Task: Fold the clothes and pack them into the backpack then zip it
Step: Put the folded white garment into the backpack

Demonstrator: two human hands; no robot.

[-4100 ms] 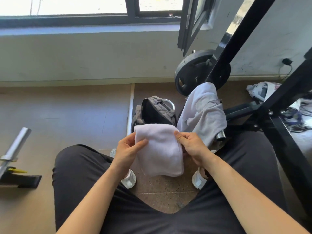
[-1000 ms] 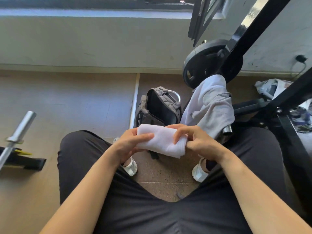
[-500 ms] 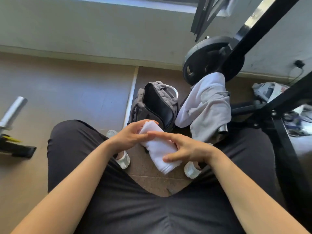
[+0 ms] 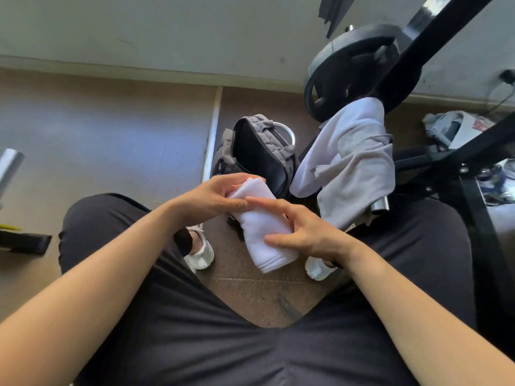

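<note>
A folded white cloth (image 4: 260, 240), thick and narrow, hangs between my knees above the floor. My left hand (image 4: 214, 199) grips its upper end with thumb and fingers. My right hand (image 4: 301, 232) lies along its right side, fingers stretched flat against the fabric. Just beyond the cloth a grey backpack (image 4: 262, 151) stands on the floor with its main compartment unzipped and dark inside. A light grey garment (image 4: 354, 160) is draped over a bar to the right of the backpack.
A black weight plate (image 4: 351, 71) and black rack beams (image 4: 451, 32) stand at the right. A barbell end (image 4: 8, 168) lies at the left. My white shoes (image 4: 200, 254) rest on the brown floor. Crumpled items (image 4: 457, 129) lie at the far right by the wall.
The cloth went from a broad hanging panel to a narrow folded bundle, then turned from crosswise to lengthwise. My head tilted further down.
</note>
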